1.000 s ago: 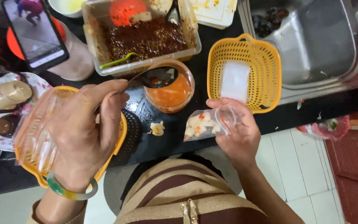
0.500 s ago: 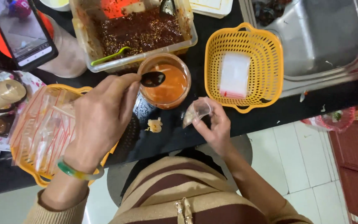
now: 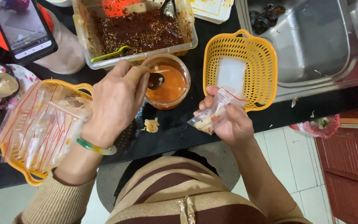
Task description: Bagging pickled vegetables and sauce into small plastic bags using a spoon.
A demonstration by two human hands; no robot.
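Your left hand [image 3: 117, 99] grips a dark spoon [image 3: 155, 80] w/ its bowl in the round tub of orange sauce [image 3: 168, 83], your right hand [image 3: 228, 120] pinches a small clear zip bag [image 3: 212, 116] w/ pale food inside, above the black counter [image 3: 179, 124] — sauce not yet in bag.

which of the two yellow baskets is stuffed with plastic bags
The left yellow basket, under the left hand, is stuffed; the right yellow basket holds little.

A single head-worn camera looks almost straight down from close above the person's own lap and striped sweater, facing a dark worktop [image 3: 179, 128]. The left hand [image 3: 114, 101] and right hand [image 3: 228, 120] fill the centre; a sink [image 3: 311, 45] lies at the upper right, tiled floor [image 3: 295, 161] at the lower right. No second view overlaps it.
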